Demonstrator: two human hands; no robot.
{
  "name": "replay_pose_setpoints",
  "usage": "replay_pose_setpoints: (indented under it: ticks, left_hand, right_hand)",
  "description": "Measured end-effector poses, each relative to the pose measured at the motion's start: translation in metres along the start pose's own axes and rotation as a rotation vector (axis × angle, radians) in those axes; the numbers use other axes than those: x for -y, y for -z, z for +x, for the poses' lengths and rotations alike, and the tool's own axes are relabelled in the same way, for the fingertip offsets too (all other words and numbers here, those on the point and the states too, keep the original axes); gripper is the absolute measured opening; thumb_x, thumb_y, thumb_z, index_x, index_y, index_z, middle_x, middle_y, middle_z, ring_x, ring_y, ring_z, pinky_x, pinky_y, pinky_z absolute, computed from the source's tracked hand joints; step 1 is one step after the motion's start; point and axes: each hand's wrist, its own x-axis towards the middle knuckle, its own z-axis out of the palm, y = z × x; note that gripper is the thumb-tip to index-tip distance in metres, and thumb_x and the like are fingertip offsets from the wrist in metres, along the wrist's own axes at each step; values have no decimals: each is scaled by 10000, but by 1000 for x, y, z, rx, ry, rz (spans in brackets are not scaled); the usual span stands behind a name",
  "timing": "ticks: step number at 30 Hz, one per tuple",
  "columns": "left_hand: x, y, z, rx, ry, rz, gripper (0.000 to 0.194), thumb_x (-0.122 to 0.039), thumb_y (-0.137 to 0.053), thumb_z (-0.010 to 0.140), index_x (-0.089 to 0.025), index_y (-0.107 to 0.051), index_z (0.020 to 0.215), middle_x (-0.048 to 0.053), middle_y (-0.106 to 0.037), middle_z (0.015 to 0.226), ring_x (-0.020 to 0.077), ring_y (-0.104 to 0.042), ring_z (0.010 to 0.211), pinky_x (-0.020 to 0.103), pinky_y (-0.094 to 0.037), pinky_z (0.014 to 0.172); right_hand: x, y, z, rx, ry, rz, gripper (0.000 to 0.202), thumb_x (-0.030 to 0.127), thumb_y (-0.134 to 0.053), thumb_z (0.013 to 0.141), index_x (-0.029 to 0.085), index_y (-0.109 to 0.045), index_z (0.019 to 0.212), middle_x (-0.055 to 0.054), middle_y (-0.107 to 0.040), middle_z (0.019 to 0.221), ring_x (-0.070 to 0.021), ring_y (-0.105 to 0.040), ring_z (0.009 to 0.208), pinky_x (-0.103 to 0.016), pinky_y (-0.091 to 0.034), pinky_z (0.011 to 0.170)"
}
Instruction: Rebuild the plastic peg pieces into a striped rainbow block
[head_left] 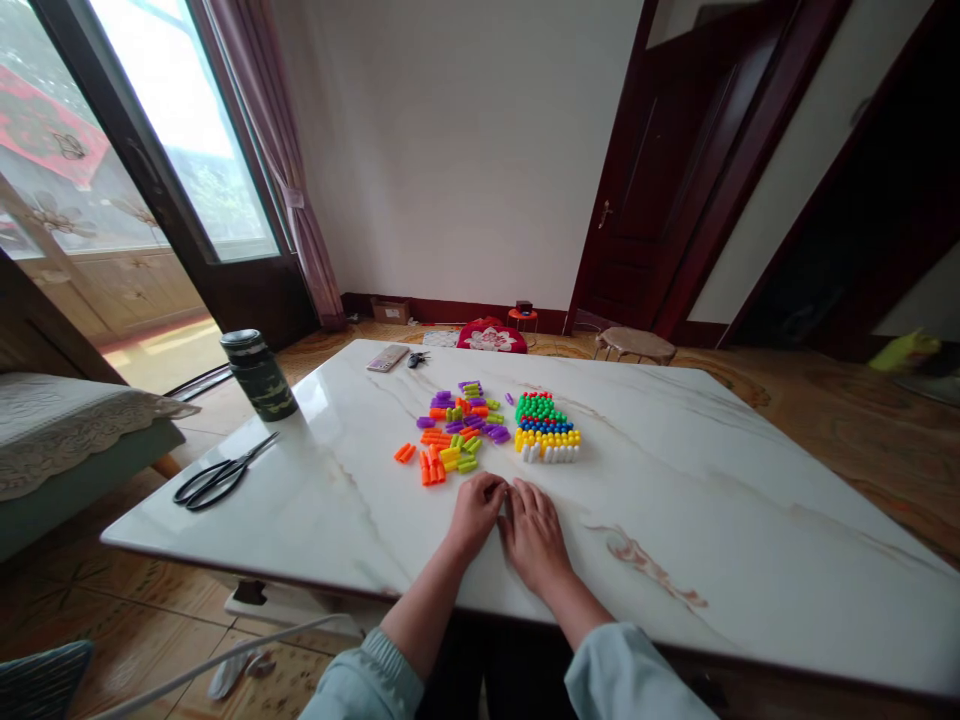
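Note:
On the white table, my left hand rests with its fingers curled together; whether they hold anything small is hidden. Beside it, my right hand lies palm down with its fingers stretched out, its fingertips close to the left hand. Just beyond the left hand is a loose pile of orange, purple, green and yellow plastic pieces. Past the right hand stand small capsule-like pieces in tight rows: white nearest, then yellow, blue, and green with some red at the back.
Black-handled scissors lie on the left of the marble-patterned table. A dark camouflage-patterned flask stands near the left edge. A phone and keys lie at the far edge. Beyond are a stool and a door.

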Motion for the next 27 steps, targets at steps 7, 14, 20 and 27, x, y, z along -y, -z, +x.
replay_pose_setpoints:
  ticks: [7,14,20,27]
  left_hand:
    - [-1,0,-2,8,-37,-3,173,-171,-520,813,-162,-690,786,29,-666,748,135,-588,697,251,-450,677]
    - [0,0,-1,4,-34,-3,179,-175,-518,816,-163,-696,803,32,-675,762,139,-597,705,257,-456,684]
    - [1,0,-1,7,-38,6,178,-155,-520,806,-163,-698,801,30,-675,763,138,-594,712,255,-449,690]
    - [2,0,-2,12,-45,8,180,-163,-516,817,-164,-696,812,31,-674,771,139,-597,721,253,-450,698]
  right_hand:
    - [3,6,2,6,-13,18,452,319,-412,936,137,-505,1339,-108,-490,1414,-249,-383,1308,-397,-265,1126]
    - [4,10,4,10,-26,35,431,319,-412,937,146,-525,1315,-102,-512,1390,-244,-395,1290,-384,-262,1120]
    - [4,11,5,7,-24,55,425,303,-427,927,142,-531,1307,-106,-520,1376,-244,-400,1283,-375,-265,1114]
    - [5,11,6,3,-24,48,416,297,-438,924,141,-539,1297,-102,-528,1369,-243,-408,1274,-369,-267,1113]
